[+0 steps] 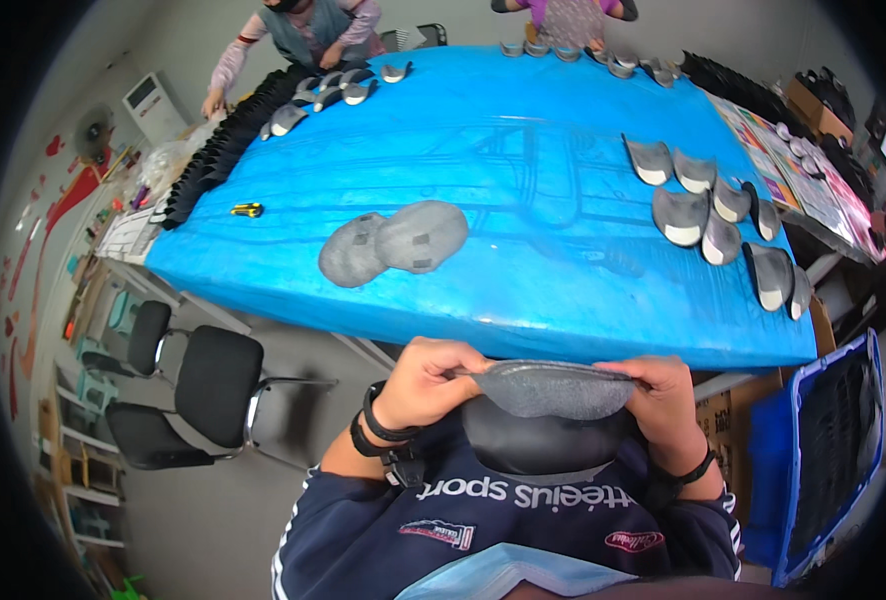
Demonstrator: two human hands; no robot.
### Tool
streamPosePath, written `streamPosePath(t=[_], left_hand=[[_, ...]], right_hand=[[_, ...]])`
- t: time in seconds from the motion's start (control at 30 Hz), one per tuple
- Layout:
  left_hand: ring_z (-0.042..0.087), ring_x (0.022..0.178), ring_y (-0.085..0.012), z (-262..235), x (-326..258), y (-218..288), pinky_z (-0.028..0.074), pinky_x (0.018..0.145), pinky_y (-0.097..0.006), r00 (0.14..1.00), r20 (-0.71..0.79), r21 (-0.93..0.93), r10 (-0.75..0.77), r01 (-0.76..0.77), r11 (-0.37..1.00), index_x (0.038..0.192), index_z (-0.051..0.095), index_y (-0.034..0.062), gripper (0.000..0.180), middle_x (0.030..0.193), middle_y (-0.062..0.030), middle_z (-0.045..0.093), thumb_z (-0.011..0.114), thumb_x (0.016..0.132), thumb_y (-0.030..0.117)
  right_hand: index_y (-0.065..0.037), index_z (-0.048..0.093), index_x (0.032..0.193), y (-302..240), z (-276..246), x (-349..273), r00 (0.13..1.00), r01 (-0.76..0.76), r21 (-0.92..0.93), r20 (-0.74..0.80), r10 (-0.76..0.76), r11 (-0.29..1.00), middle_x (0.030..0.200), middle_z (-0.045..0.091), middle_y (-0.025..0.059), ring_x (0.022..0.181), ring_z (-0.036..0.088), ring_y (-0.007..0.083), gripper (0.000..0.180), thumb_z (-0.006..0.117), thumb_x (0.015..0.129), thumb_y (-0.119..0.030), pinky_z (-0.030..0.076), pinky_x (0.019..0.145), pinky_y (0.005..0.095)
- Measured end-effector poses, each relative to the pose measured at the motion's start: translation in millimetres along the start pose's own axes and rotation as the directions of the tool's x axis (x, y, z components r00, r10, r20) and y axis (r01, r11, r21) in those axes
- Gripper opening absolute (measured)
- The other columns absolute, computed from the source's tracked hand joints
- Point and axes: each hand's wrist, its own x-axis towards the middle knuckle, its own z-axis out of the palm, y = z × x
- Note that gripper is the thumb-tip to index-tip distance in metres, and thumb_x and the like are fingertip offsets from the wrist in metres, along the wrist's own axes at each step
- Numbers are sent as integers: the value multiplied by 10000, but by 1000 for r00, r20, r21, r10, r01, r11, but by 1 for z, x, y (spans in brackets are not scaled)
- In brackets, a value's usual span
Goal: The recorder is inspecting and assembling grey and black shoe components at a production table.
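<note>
Close to my body, just off the table's front edge, I hold a curved pad (pixel 555 390) with a fuzzy grey face and a smooth black lower part. My left hand (pixel 425 385) pinches its left end between thumb and fingers. Its right end is gripped by my right hand (pixel 665 400), with the fingers partly hidden behind it. Beyond my hands, two flat grey oval pads (pixel 433 228) overlap on the blue-covered table (pixel 523 290). Each carries a small dark patch.
Several curved grey-and-white pieces (pixel 681 215) lie at the right. Another group (pixel 288 120) sits far left, beside a long row of stacked black pieces (pixel 208 155). A yellow cutter (pixel 247 210) rests nearby. Two people (pixel 313 30) work across the table. Black chairs (pixel 218 385) and a blue crate (pixel 788 470) flank me.
</note>
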Motion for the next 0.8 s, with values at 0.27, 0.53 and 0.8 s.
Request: streamPosePath(t=[0.27, 0.53, 0.8], left_hand=[[585, 866, -96, 5, 10, -6, 473, 733, -239, 990, 134, 34, -49, 44, 998, 1056, 548, -35, 227, 912, -63, 643, 587, 833, -23], [642, 849, -203, 14, 14, 7, 484, 725, -265, 985, 172, 350, -15, -47, 936, 1059, 653, 30, 339, 938, -104, 666, 668, 725, -20], [616, 767, -164, 5, 14, -5, 456, 677, -253, 981, 191, 105, -44, 25, 994, 1066, 652, 18, 336, 914, -94, 648, 658, 735, -36]], right_hand=[[1, 600, 1035, 13, 7, 2, 996, 25, 55, 78, -29, 998, 950, 654, 111, 858, 635, 148, 278, 591, 766, 72, 489, 751, 253], [-59, 637, 1034, 9, 13, 4, 978, 101, -69, 188, -86, 992, 903, 656, 83, 801, 648, 198, 324, 633, 729, 49, 498, 712, 272], [-136, 625, 1159, 7, 18, 10, 965, 27, 84, 259, -48, 996, 808, 634, 65, 707, 564, 153, 414, 594, 784, 35, 437, 645, 255]])
